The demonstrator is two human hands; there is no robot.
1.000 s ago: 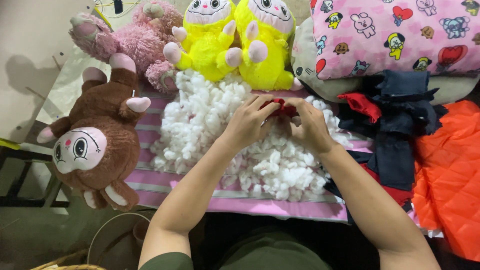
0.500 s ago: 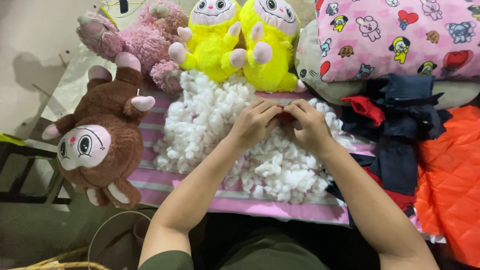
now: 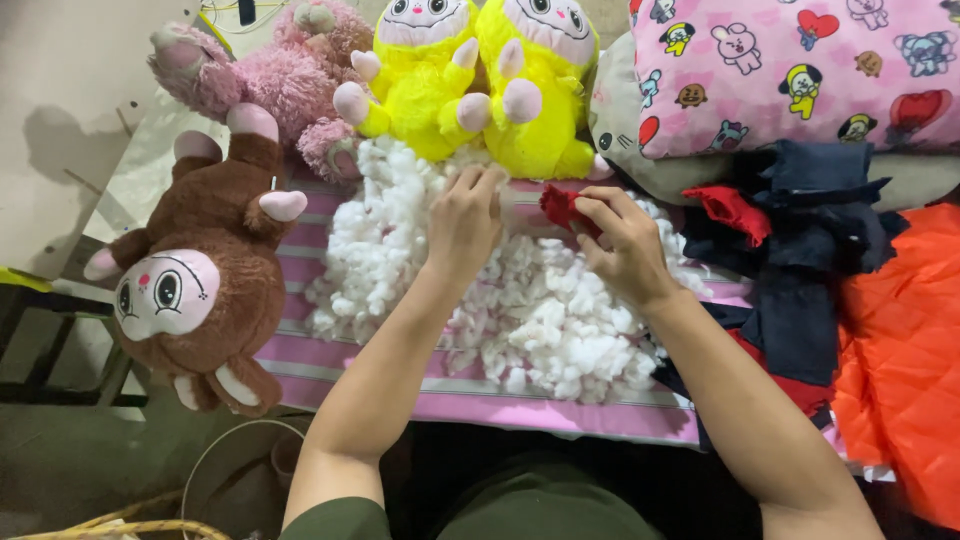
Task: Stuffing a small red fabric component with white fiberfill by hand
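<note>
A heap of white stuffing point(image 3: 530, 310) lies on a pink striped cloth point(image 3: 300, 345). My left hand point(image 3: 463, 220) rests on the far part of the heap with its fingers curled into the fluff. My right hand point(image 3: 625, 245) pinches a small red fabric piece point(image 3: 562, 207) just above the heap. Whether my left hand also touches the red piece, I cannot tell. Two yellow plush toys point(image 3: 470, 80) sit right behind the heap.
A brown plush toy point(image 3: 200, 280) lies at the left and a pink one point(image 3: 270, 80) behind it. A patterned pink pillow point(image 3: 800, 70) is at the back right, with dark blue and red cloth point(image 3: 800, 250) and orange quilted fabric point(image 3: 900, 350) on the right.
My hands, close together over the red piece a second ago, have drawn slightly apart; the right hand now holds the red piece clear of the left.
</note>
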